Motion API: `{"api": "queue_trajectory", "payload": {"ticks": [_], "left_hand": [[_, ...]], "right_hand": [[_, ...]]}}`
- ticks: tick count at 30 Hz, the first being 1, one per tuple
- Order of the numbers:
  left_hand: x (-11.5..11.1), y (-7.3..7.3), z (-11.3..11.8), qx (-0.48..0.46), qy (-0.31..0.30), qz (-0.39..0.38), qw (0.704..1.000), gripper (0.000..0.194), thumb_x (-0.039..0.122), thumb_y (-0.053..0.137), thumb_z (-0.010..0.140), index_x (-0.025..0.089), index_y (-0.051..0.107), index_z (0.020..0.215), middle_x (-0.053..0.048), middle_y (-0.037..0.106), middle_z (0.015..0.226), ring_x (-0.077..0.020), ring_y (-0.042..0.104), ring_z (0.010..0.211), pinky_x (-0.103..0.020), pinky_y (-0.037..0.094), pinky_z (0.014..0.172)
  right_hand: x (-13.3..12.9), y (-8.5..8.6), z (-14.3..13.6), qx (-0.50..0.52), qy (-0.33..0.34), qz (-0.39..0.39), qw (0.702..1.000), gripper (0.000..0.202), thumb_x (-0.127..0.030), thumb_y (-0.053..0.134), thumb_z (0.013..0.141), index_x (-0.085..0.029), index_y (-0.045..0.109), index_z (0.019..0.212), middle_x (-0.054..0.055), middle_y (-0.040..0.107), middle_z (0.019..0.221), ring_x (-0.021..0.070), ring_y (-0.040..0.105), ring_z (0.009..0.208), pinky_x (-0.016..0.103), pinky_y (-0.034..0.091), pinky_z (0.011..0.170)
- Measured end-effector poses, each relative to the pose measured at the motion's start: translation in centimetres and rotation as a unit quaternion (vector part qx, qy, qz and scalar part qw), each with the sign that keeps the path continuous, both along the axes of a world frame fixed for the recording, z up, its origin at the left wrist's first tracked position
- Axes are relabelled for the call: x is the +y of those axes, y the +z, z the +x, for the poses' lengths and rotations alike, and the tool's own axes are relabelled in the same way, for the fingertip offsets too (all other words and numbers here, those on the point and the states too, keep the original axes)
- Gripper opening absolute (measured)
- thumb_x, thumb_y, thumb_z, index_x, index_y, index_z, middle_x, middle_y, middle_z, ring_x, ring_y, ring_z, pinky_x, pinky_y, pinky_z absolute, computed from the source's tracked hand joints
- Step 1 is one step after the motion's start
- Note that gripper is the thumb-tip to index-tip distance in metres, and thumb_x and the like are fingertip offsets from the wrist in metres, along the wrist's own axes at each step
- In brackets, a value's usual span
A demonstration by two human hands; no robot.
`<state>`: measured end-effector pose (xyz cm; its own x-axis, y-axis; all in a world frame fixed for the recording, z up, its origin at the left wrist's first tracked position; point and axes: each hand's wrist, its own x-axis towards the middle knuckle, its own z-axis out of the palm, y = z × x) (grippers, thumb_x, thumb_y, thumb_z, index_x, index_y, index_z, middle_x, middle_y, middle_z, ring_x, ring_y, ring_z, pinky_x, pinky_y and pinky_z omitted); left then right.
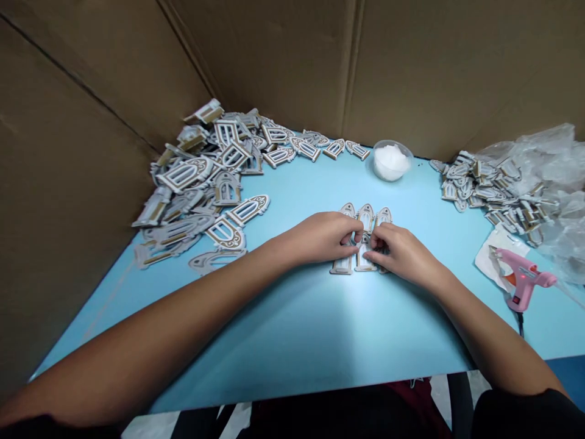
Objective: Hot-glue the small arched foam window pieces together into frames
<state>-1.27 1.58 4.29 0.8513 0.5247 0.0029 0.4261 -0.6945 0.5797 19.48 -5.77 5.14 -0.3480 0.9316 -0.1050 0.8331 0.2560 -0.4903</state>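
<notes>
Several small arched window-shaped pieces (365, 213), white and gold with a grey side, lie in two short rows in the middle of the light blue table. Over the left and middle of them is my left hand (326, 236), its fingers curled in and thumb toward the fingertips. My right hand (402, 250) faces it closely from the right, also in a pinch, covering part of the right-hand pieces. Whatever the fingertips hold is too small or hidden to make out. Between the hands, a lower middle piece (365, 261) shows in part.
A large heap of arched pieces (183, 174) sits at the left. Behind my hands stands a clear bowl of white fluffy material (392, 161). At the right are a smaller heap (484, 186), clear plastic bags (557, 158) and a pink glue gun (525, 280). Cardboard walls (283, 61) enclose the back.
</notes>
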Motion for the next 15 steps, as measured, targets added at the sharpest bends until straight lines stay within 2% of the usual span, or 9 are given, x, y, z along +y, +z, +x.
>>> {"api": "queue_trajectory", "payload": {"ticks": [3, 5, 9, 12, 15], "left_hand": [[-0.3, -1.5, 0.3, -0.111, -0.016, 0.066, 0.992, 0.009, 0.02, 0.057, 0.091, 0.019, 0.066, 0.088, -0.002, 0.068, 0.084, -0.0192, 0.06, 0.082, -0.029, 0.043, 0.077], [-0.5, -2.5, 0.6, -0.155, -0.014, 0.108, 0.982, 0.015, 0.022, 0.054, 0.095, 0.019, 0.068, 0.09, -0.004, 0.069, 0.089, -0.0208, 0.06, 0.089, -0.033, 0.044, 0.085], [-1.2, -3.7, 1.1, -0.182, -0.033, 0.144, 0.972, 0.014, 0.022, 0.058, 0.092, 0.021, 0.072, 0.087, -0.005, 0.073, 0.103, -0.024, 0.061, 0.102, -0.038, 0.042, 0.09], [-1.5, -4.0, 1.2, -0.205, -0.058, 0.15, 0.966, 0.02, 0.025, 0.06, 0.094, 0.022, 0.072, 0.079, -0.005, 0.074, 0.108, -0.0235, 0.062, 0.104, -0.039, 0.041, 0.092], [-1.6, -4.1, 1.3, -0.217, -0.064, 0.147, 0.963, 0.02, 0.025, 0.061, 0.094, 0.021, 0.072, 0.078, -0.006, 0.074, 0.108, -0.0238, 0.063, 0.106, -0.039, 0.043, 0.092]], "right_hand": [[-0.1, 0.1, -0.2, 0.008, 0.0, -0.013, 1.0, 0.023, -0.018, 0.07, 0.089, -0.021, 0.051, 0.077, -0.001, 0.058, 0.08, 0.0148, 0.051, 0.072, 0.027, 0.036, 0.067], [-0.1, 0.5, 0.1, 0.009, 0.005, -0.012, 1.0, 0.023, -0.019, 0.068, 0.091, -0.021, 0.052, 0.075, -0.001, 0.059, 0.077, 0.0141, 0.052, 0.07, 0.026, 0.036, 0.066], [1.0, 1.8, 2.2, 0.027, -0.039, 0.068, 0.997, 0.024, -0.032, 0.062, 0.098, -0.02, 0.062, 0.077, 0.0, 0.064, 0.075, 0.0143, 0.055, 0.066, 0.026, 0.041, 0.064], [3.8, 3.1, 4.4, 0.014, -0.104, 0.146, 0.984, 0.026, -0.033, 0.053, 0.1, -0.019, 0.067, 0.083, 0.004, 0.069, 0.082, 0.0174, 0.059, 0.073, 0.029, 0.044, 0.068], [7.8, 3.9, 5.8, -0.017, -0.143, 0.189, 0.971, 0.019, -0.024, 0.054, 0.096, -0.019, 0.072, 0.091, 0.008, 0.073, 0.093, 0.0213, 0.064, 0.086, 0.032, 0.047, 0.078]]}}
